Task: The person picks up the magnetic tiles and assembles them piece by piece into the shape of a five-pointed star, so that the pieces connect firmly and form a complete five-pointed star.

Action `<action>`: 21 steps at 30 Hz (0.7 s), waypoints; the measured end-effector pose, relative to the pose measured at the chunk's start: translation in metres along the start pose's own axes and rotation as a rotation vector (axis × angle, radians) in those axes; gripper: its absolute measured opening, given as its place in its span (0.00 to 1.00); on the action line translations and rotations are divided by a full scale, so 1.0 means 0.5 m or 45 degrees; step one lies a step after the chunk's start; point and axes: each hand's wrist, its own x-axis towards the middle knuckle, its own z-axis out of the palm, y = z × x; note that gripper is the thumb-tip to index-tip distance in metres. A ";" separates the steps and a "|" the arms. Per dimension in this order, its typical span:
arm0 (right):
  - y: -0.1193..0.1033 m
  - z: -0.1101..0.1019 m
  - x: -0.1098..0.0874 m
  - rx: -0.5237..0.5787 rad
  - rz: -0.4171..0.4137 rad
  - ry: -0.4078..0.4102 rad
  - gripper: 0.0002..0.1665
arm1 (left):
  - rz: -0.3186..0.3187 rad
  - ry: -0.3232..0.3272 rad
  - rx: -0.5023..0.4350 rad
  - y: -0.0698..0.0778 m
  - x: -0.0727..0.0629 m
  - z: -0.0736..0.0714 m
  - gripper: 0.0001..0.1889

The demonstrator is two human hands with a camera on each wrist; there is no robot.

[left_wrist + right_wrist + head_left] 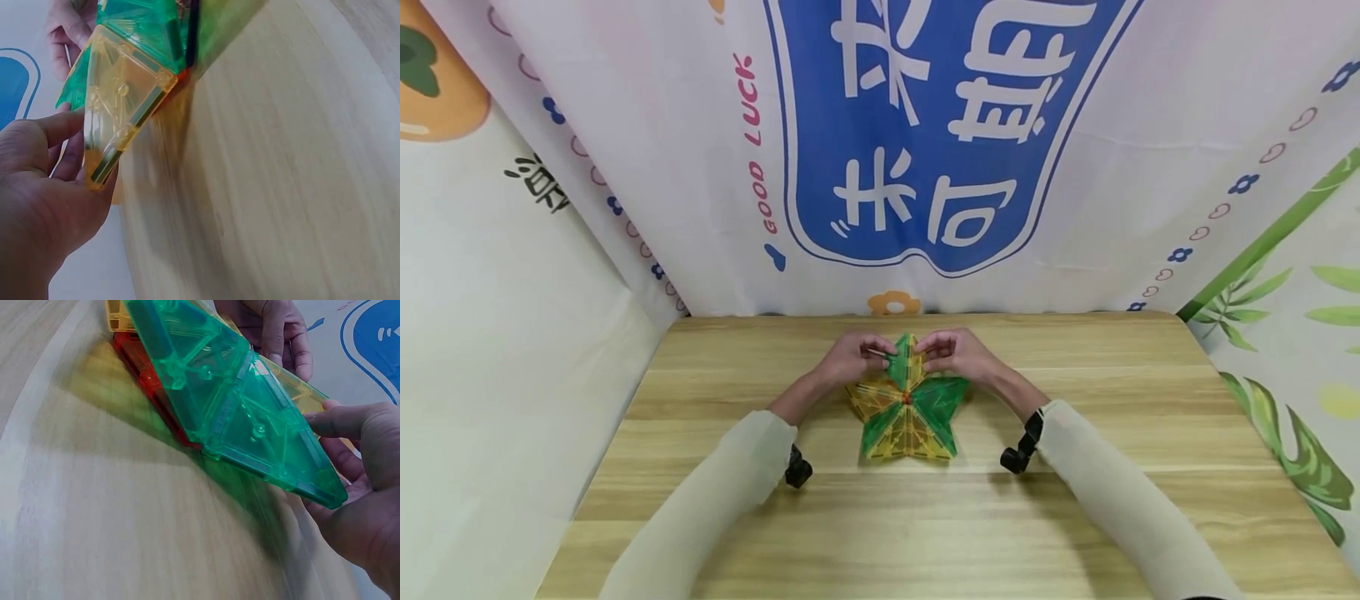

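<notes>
A five-pointed star of see-through green and yellow magnetic tiles (910, 437) rises from the wooden table, its centre showing a red-orange spot (907, 398). My left hand (856, 357) pinches the green half of the far point. On that point's yellow half, the fingers and thumb of my right hand (953, 352) grip the edge. In the left wrist view a yellow triangle tile (122, 94) hides part of the left fingers. The right wrist view has green triangle tiles (262, 431) in front of the right fingertips, with a red tile (147, 381) underneath.
The wooden table (760, 533) meets a printed cloth backdrop (715, 208) just beyond both hands. Cloth panels also stand at the left (490, 350) and right (1300, 358). A black wrist camera (797, 468) sits under the left sleeve, another (1017, 458) under the right.
</notes>
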 end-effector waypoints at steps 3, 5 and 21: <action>0.004 0.004 0.002 -0.004 0.019 -0.019 0.18 | -0.023 0.006 0.040 -0.001 0.001 0.002 0.10; 0.006 0.006 0.003 -0.026 0.035 -0.046 0.17 | -0.061 -0.015 0.074 -0.002 0.002 0.003 0.09; -0.005 -0.016 -0.036 -0.149 -0.004 -0.036 0.19 | -0.013 0.088 0.178 -0.007 -0.033 -0.007 0.10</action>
